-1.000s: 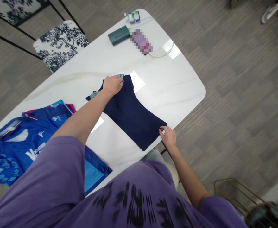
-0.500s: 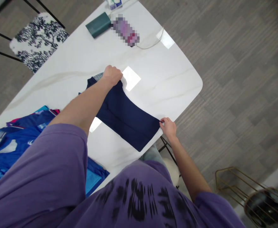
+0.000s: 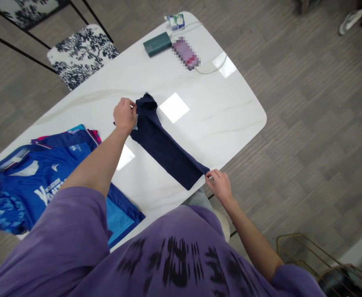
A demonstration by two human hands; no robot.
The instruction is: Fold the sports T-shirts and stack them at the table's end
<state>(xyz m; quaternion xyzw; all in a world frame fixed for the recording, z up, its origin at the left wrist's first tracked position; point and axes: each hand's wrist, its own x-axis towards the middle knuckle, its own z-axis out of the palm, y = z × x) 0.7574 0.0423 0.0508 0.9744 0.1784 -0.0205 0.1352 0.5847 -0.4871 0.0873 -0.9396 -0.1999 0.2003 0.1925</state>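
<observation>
A dark navy shirt (image 3: 168, 154) lies folded lengthwise into a narrow strip on the white table, slanting toward the near edge. At its far end a bunched, rolled part stands up a little, and a patch of light patterned cloth shows beside my left hand. My left hand (image 3: 125, 115) pinches the cloth at that far end. Between the thumb and fingers of my right hand (image 3: 218, 183) is the near right corner of the hem, by the table edge. A folded-over flap runs along the shirt's right side.
Blue printed jerseys (image 3: 51, 165) lie in a pile on the left, partly under my left arm. Farther back are a green box-like case (image 3: 157, 44), a blurred phone (image 3: 185, 53) with a cable, and a small carton (image 3: 177, 22). A patterned chair (image 3: 82, 53) stands beyond the table.
The shirt's right side has been folded inward, so the shirt is narrower. My left hand has moved left along the far end; my right hand still grips the hem corner. The view has shifted.
</observation>
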